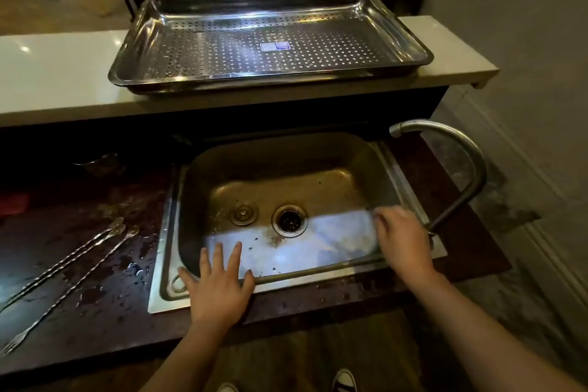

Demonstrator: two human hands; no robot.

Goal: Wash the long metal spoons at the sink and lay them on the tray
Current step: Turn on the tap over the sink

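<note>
Two long twisted metal spoons (68,259) lie side by side on the dark wet counter left of the sink (334,153), one ending in a small fork tip at the near left. My left hand (219,283) rests flat on the sink's front rim, fingers straight and spread. My right hand (402,240) hovers over the sink's right rim beside the faucet base, fingers loosely curled and holding nothing. The faucet (458,149) arches over the right side with no water running. A perforated steel tray (270,41) sits on the white ledge behind the sink with nothing in it.
The sink holds a drain (289,220) and a loose strainer plug (243,212). A red object (14,204) lies at the counter's far left. Dark chairs stand beyond the ledge. My shoes show on the floor below.
</note>
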